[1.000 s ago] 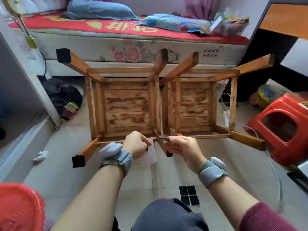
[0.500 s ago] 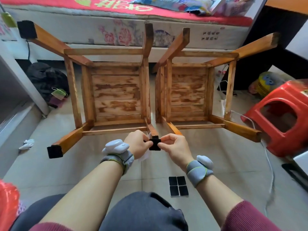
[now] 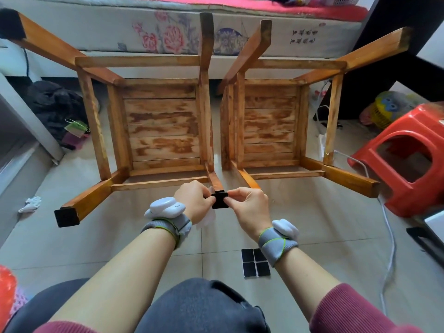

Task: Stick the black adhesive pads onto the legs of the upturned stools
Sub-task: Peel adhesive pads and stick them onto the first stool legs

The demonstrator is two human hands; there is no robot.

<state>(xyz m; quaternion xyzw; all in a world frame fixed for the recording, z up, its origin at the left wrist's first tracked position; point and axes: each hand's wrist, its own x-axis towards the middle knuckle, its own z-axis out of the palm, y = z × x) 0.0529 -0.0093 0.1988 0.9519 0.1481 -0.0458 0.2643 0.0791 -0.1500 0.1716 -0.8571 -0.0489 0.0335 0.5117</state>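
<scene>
Head view – left hand (image 3: 194, 200): fingertips pinch the left edge of the black pad (image 3: 219, 201).
Right hand (image 3: 249, 205): thumb and forefinger pinch its right edge.
Black pad: at the end of the left stool's (image 3: 158, 131) near leg (image 3: 214, 181) — between both hands.
Spare pads (image 3: 255, 262): sheet of 4 on the floor tiles (image 3: 312, 224), beside the right forearm.

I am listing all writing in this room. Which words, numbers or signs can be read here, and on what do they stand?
Nothing is readable.
White flowered mattress side: two short rows of dark characters, too blurred to read.
Red bed cover: pale marks, cut off by the top edge.
Square black adhesive pads on the floor: no writing.
</scene>
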